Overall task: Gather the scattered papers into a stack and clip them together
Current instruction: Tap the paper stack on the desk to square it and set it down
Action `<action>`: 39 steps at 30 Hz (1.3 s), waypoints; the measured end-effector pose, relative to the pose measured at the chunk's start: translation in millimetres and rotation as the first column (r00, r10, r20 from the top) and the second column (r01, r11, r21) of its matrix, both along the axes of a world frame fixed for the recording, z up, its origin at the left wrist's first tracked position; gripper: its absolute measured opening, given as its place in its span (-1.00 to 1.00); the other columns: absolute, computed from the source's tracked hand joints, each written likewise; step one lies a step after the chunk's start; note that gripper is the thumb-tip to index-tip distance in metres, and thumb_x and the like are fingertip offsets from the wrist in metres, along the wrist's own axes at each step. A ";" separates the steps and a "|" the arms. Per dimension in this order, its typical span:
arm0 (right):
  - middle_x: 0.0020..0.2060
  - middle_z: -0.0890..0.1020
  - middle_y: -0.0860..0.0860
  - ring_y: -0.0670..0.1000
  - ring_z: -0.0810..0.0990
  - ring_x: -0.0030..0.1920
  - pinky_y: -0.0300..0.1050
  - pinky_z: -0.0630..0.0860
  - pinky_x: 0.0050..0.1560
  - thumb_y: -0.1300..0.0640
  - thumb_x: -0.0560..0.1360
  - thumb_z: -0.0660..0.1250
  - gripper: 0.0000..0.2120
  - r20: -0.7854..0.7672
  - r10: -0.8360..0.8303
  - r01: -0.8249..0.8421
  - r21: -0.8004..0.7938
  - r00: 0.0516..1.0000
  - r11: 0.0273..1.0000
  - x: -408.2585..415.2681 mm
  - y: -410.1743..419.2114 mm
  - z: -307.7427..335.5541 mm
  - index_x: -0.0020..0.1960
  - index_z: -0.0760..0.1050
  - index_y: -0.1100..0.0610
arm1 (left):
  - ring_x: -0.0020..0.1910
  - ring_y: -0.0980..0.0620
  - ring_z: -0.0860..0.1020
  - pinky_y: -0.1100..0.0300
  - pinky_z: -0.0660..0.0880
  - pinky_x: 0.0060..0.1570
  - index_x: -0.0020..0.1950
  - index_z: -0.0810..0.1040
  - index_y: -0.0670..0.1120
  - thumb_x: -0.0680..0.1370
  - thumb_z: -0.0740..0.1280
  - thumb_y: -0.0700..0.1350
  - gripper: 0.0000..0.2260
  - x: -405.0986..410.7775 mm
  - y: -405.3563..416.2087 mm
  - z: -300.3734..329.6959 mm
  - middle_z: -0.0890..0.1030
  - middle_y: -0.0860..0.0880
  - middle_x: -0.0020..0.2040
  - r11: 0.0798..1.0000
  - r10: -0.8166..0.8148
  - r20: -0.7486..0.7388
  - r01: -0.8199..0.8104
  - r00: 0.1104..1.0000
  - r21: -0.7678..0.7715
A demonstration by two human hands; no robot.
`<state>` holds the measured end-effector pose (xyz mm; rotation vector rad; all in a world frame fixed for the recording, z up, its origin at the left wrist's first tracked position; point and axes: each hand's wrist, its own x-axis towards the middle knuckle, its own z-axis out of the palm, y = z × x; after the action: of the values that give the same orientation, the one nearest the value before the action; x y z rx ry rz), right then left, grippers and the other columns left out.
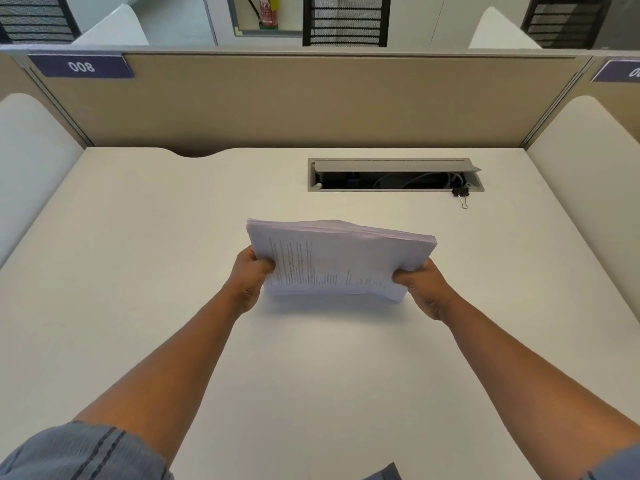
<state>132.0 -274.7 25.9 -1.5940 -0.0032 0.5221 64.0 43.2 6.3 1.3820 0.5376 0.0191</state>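
Papers (341, 259) sit gathered in one thick stack, held on edge over the middle of the desk (138, 237), their long axis running left to right across my view and the printed face tilted up toward the camera. I have my left hand (250, 277) gripping the left short edge, thumb curled over the front sheet, and my right hand (420, 285) pinching the right short edge the same way; both are closed firmly on the stack and carry nothing else. The bottom edge looks to be touching or just above the desk, though I cannot tell which. The top edges are not quite flush, and the right end sags lower than the left. What matters for the coming move is the clip (461, 195): it lies beyond and to the right of the stack, well apart from it, just at the near right corner of the cable tray (394, 174). My right hand is plainly the nearer one. So I judge that squaring comes first, then my left hand keeps the stack while my right lets go and reaches forward and right for the clip.
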 end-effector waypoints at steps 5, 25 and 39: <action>-0.04 0.65 0.04 0.02 0.57 0.03 -0.03 0.47 0.11 0.35 0.24 0.32 -0.59 -0.014 -0.006 0.006 -0.014 1.000 1.000 -0.5 -0.7 -1.2 0.04 0.64 0.09 | 0.09 -0.14 0.64 -0.04 0.56 0.15 -0.01 0.67 -0.13 0.35 0.16 -0.50 -0.56 -4.1 -1.3 -2.4 0.74 -0.01 -0.09 1.000 -0.008 -0.008 0.007 1.000 -0.025; -0.17 0.75 0.16 0.17 0.75 -0.22 0.01 0.67 -0.29 0.46 0.52 0.26 -0.73 -0.286 0.059 -0.032 0.101 0.956 0.994 0.8 -12.1 27.8 0.12 0.60 0.24 | 0.15 -0.30 0.66 -0.20 0.65 0.01 0.31 0.58 -0.11 0.41 0.32 -0.30 -0.54 -24.9 13.3 47.9 0.65 -0.25 0.26 0.845 -0.377 -0.081 0.306 0.923 -0.438; 0.04 0.74 0.18 0.21 0.74 -0.01 0.17 0.69 -0.04 0.44 0.53 0.27 -0.68 -0.337 0.103 -0.055 0.149 0.936 0.987 -0.9 -20.9 30.3 0.19 0.62 0.19 | 0.28 -0.30 0.60 -0.22 0.62 0.13 0.39 0.53 -0.14 0.54 0.34 -0.33 -0.59 -27.8 17.8 45.0 0.61 -0.25 0.33 0.794 -0.464 -0.090 0.368 0.881 -0.484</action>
<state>131.1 -295.6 56.3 -1.3551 0.1582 0.8425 36.2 61.0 51.3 1.0142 0.3602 -0.5887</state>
